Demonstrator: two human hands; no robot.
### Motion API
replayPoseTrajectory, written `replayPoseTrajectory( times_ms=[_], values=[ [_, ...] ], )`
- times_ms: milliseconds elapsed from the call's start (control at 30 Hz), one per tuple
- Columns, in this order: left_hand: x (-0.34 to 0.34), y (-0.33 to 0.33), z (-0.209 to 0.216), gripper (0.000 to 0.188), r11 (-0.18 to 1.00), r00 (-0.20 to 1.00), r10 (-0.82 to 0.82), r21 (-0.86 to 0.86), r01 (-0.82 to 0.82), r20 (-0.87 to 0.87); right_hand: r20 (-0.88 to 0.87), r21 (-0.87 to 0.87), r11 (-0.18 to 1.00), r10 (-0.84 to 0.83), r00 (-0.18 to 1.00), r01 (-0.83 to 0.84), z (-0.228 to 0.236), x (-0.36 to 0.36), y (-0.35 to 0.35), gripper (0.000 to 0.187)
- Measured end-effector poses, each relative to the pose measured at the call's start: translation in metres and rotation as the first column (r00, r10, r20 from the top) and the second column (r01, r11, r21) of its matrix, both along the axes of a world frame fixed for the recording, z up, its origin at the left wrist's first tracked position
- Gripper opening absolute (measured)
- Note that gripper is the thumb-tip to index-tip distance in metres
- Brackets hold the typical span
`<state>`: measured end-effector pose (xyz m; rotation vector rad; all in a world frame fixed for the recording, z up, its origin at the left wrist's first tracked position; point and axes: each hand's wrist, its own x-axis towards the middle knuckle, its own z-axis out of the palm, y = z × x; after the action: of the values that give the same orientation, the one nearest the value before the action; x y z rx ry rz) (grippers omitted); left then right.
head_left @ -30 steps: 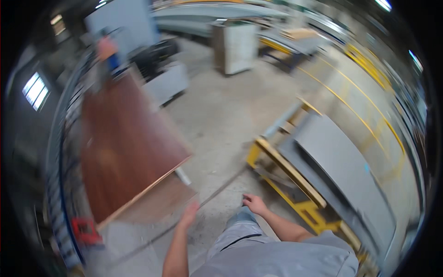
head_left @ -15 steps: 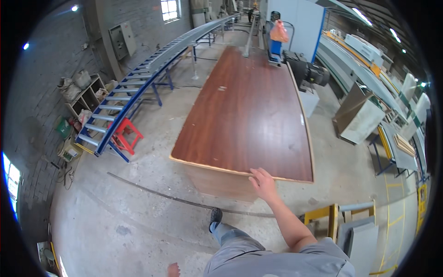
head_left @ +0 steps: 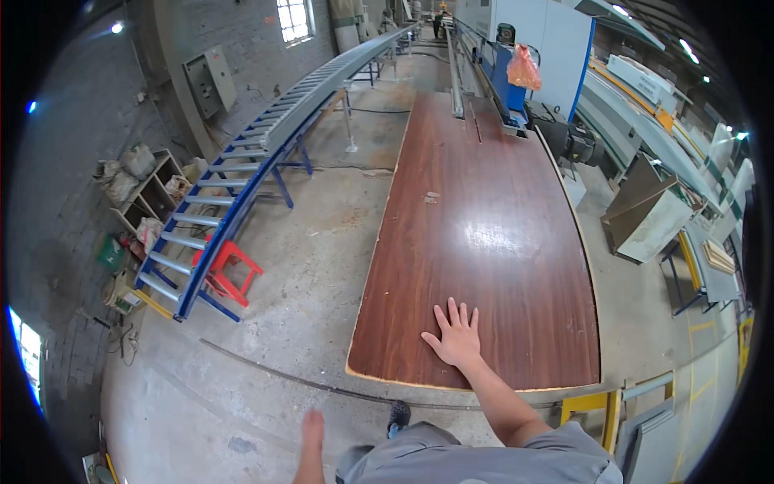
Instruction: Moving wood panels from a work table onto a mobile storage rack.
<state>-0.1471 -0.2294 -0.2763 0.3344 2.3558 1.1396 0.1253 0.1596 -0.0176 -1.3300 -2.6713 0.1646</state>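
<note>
A long board [head_left: 403, 266] with a reddish-brown wood-grain face stretches away from me, its far end beside a blue machine part. My right hand [head_left: 457, 339] lies palm down on its near end, fingers spread, touching the surface and holding nothing. Low over the concrete floor, left of the board's near edge, is my left hand [head_left: 313, 429]. It is seen edge-on and blurred, apart from the board, so its fingers cannot be made out. Small pale flecks mark the board's face, and a pale edge runs along its near end.
Along the left runs a blue-framed roller conveyor [head_left: 201, 220], with a red plastic stool [head_left: 234, 274] beside it. A blue machine part with an orange bag [head_left: 524, 68] and a black motor [head_left: 582, 145] stand at the far right. A yellow-framed rack [head_left: 613, 419] is at the near right.
My right hand has gone from the board's near edge to flat on its face. The board sits closer and further right in view. My left hand has come further into view.
</note>
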Motion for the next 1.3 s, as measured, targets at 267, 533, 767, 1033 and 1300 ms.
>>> replayPoseTrajectory(
  times_ms=[267, 533, 767, 1033, 1300],
  values=[
    [-0.033, 0.3, 0.217, 0.055, 0.804, 0.696, -0.489, 0.038, 0.593, -0.526, -0.041, 0.026, 0.972, -0.231, 0.972, 0.232, -0.001, 0.01, 0.018, 0.069],
    [0.012, 0.449, 0.247, 0.057, -0.023, -0.162, -0.789, -0.234, 0.972, -0.593, -0.125, 0.009, 0.899, -0.433, 0.893, 0.438, -0.003, 0.001, 0.013, 0.062],
    [0.008, 0.515, 0.247, 0.067, -0.228, -0.474, -0.628, -0.436, 0.87, -0.617, -0.11, 0.056, 0.592, -0.797, 0.594, 0.804, -0.011, -0.068, -0.046, 0.057],
    [0.025, 0.556, 0.245, 0.063, -0.203, -0.484, -0.625, -0.471, 0.858, -0.612, -0.148, 0.056, 0.356, -0.921, 0.36, 0.933, -0.013, -0.146, -0.1, 0.057],
    [0.024, 0.558, 0.242, 0.061, -0.205, -0.508, -0.606, -0.496, 0.843, -0.612, -0.178, 0.08, 0.27, -0.943, 0.28, 0.96, -0.015, -0.165, -0.106, 0.057]
  ],
)
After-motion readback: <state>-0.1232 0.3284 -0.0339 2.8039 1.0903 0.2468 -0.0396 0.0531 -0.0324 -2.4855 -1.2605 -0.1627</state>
